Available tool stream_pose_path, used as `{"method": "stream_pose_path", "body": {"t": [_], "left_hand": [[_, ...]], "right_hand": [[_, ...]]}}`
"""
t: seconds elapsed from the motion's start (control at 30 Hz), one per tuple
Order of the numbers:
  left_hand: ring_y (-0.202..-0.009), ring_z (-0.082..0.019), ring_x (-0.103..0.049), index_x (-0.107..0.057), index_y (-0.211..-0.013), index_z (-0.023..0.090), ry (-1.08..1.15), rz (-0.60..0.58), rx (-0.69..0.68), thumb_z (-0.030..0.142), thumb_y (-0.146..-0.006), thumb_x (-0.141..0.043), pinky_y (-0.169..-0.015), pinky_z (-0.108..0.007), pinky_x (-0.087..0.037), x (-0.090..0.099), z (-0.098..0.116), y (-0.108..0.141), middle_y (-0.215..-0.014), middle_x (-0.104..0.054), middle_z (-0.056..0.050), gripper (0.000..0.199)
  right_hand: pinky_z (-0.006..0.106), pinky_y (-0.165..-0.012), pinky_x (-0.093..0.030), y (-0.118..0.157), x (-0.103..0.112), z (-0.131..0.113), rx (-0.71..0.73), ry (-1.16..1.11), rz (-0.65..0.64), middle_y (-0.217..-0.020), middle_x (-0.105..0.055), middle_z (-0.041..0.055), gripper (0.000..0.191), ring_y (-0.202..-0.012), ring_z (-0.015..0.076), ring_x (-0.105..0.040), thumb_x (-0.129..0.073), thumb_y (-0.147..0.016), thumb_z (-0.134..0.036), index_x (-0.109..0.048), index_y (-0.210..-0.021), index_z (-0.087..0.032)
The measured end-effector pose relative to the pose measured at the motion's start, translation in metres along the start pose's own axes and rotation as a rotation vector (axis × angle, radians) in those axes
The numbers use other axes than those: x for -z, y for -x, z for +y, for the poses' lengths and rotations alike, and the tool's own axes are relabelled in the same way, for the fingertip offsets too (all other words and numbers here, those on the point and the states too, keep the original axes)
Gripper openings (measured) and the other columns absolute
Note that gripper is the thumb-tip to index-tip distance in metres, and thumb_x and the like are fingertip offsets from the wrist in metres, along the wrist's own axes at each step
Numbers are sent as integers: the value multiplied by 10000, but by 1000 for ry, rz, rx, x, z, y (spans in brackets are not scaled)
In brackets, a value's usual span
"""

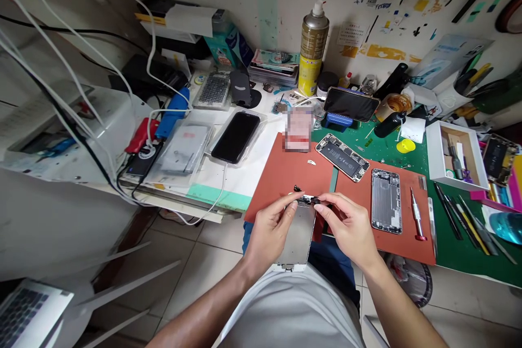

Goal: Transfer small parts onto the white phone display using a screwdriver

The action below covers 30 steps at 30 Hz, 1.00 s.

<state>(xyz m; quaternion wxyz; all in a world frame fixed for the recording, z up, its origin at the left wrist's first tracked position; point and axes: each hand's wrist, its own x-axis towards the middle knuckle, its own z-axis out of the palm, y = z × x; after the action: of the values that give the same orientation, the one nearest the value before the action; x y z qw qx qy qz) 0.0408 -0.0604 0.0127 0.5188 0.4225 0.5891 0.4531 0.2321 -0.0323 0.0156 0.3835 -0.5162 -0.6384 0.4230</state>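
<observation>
A phone screen assembly (299, 236), its grey metal back facing up, is held against the near edge of the bench, its lower end by my shirt. My left hand (269, 228) is closed, thumb and forefinger pinching at the screen's upper left edge. At the upper right corner, my right hand (353, 228) pinches a small dark part (315, 200), perhaps a flex cable; the fingertips partly hide it. Just beyond the fingers lies a tiny black piece (297, 188). An opened phone with its battery (342, 156) and a bare phone housing (386, 201) lie farther right.
A screwdriver (416, 215) lies on the reddish-brown mat (265, 185), with tweezers and pens (468, 223) to its right. A phone on a blue stand (351, 103), a spray can (313, 49) and a white box (457, 155) stand behind. A black-screened phone (235, 137) and cables are left.
</observation>
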Motion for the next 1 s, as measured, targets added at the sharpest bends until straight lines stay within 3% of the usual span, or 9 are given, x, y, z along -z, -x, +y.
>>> {"method": "stream_pose_path", "body": {"t": [0.2, 0.33, 0.6, 0.73, 0.83, 1.0], "left_hand": [[-952, -270, -784, -837, -1211, 215, 48, -42, 120, 466, -974, -698, -797, -323, -630, 0, 5, -3, -870, -832, -65, 373], [-758, -223, -747, -828, -1241, 197, 114, -37, 203, 448, -940, -726, -654, -292, -596, -2, 10, -4, -865, -831, -62, 405], [-719, -186, -710, -816, -1279, 214, 78, -37, 224, 409, -938, -713, -660, -275, -554, -5, 13, -5, -953, -838, -56, 406], [-641, -157, -660, -790, -1332, 207, 27, -50, 218, 380, -954, -679, -598, -251, -501, -5, 13, -5, -845, -815, -33, 431], [-721, -179, -714, -793, -1323, 200, 29, -50, 208, 378, -950, -688, -638, -259, -527, -5, 13, -4, -926, -835, -49, 427], [-1143, -266, -762, -812, -1275, 222, 55, -45, 145, 343, -929, -726, -965, -321, -587, -6, 11, -4, -1192, -836, -67, 376]], "right_hand": [[280, -754, -553, 1, 2, -2, -18, 12, -35, -1009, -783, 30, 140, -825, 164, -710, -704, -1030, -361, -780, -1059, -247], [284, -778, -558, 0, 1, -5, -27, -7, -47, -1035, -786, 33, 134, -887, 175, -724, -695, -1035, -351, -779, -1075, -255], [309, -787, -551, -5, 0, -7, -20, 34, -74, -1036, -766, 44, 126, -917, 191, -720, -694, -1034, -322, -782, -1085, -248], [315, -780, -550, -7, 0, -8, 22, 84, -89, -996, -752, 32, 115, -880, 183, -718, -702, -1026, -282, -787, -1093, -244], [311, -773, -553, -8, 0, -9, 62, 117, -99, -971, -742, 22, 119, -858, 175, -721, -708, -1017, -242, -794, -1100, -242], [316, -753, -561, -11, 1, -11, 90, 153, -118, -966, -735, 31, 134, -823, 178, -725, -699, -1017, -222, -799, -1106, -236]]}}
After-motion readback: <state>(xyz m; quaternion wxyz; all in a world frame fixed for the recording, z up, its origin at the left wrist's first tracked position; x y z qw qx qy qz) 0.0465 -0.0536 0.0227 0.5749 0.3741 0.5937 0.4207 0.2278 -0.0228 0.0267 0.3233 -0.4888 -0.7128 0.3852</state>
